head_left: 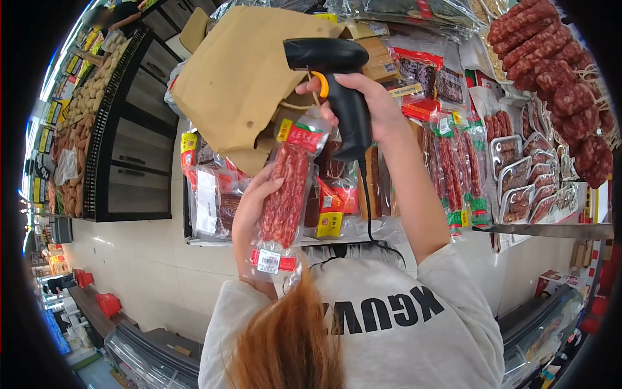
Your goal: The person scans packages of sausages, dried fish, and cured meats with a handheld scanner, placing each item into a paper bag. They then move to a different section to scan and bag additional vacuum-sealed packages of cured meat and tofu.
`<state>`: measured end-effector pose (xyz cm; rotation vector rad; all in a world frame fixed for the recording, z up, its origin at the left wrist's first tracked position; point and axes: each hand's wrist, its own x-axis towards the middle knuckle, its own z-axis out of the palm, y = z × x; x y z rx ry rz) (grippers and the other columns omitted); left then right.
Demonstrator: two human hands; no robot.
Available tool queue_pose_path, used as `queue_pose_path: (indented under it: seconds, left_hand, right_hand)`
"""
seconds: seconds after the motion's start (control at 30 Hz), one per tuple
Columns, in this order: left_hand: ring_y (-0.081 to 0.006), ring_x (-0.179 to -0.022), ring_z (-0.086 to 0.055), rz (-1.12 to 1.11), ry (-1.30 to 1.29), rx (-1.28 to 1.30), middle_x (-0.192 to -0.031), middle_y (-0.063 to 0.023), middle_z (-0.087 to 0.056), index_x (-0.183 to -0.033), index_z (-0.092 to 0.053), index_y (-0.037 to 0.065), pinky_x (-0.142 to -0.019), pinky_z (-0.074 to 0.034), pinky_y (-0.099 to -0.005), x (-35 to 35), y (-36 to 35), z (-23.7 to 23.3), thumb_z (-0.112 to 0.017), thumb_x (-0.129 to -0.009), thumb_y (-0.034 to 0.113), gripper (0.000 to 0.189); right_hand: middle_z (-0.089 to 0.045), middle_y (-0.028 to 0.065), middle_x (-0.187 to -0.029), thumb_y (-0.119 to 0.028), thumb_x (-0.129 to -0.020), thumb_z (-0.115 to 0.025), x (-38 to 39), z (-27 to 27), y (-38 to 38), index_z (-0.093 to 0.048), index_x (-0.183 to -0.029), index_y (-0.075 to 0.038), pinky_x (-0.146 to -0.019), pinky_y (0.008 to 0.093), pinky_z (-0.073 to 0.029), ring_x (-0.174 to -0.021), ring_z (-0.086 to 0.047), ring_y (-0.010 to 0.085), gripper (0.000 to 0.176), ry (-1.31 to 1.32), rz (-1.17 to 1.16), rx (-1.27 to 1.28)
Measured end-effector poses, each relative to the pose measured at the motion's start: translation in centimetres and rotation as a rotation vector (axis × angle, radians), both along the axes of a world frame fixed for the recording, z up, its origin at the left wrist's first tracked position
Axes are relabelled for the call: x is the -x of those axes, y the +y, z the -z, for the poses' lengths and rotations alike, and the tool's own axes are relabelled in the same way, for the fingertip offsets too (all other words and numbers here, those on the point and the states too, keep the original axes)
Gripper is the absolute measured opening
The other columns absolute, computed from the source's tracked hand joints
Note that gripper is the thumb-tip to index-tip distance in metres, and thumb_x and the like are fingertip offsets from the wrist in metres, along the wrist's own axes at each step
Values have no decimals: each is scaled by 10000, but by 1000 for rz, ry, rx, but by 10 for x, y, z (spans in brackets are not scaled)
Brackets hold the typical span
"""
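My left hand (251,202) grips a clear vacuum pack of red sausages (285,191) along its left side, fingers partly hidden behind it. Near the pack's lower end is a white barcode label (268,260); its upper end has a red and yellow label. A black barcode scanner (352,120) with a yellow trigger is in my right hand (379,107), whose fingers close round the handle. The scanner is above and to the right of the pack, its cable (368,201) hanging down. Behind both is a large piece of brown paper (240,78).
Packaged meats (334,207) lie across the counter before me. At the right are wrapped trays of sausage (518,194) and hanging sausages (554,71). A dark produce stand (129,142) is to the left, with a person (123,14) at its far end.
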<state>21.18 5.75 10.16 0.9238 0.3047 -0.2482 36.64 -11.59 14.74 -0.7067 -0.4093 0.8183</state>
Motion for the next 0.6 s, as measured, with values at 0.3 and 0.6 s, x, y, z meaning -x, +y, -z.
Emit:
queue_pose_path:
  seconds: [0.3,0.6]
  left_hand:
    - [-135,-826,-532,47,-30,-80,-987,-98,-518,-1136,-360,-33,-728,-419,-243,-8,5,10,-447,-754,62,403]
    - [-157,-793,-548,-97,-91,-47,-946,-105,-534,-1111,-385,-30,-708,-438,-256,-17,14,5,-429,-774,107,366]
  right_hand:
    - [-521,122,-915,-248,-751,-459,-9,40,-8,-476,-1024,8,-545,220,-451,-627,-528,141,375,302,25,40]
    - [-543,164,-866,-209,-770,-441,-5,-61,33,-430,-1046,34,-484,206,-437,-530,-513,125,368,-303,-139,-2]
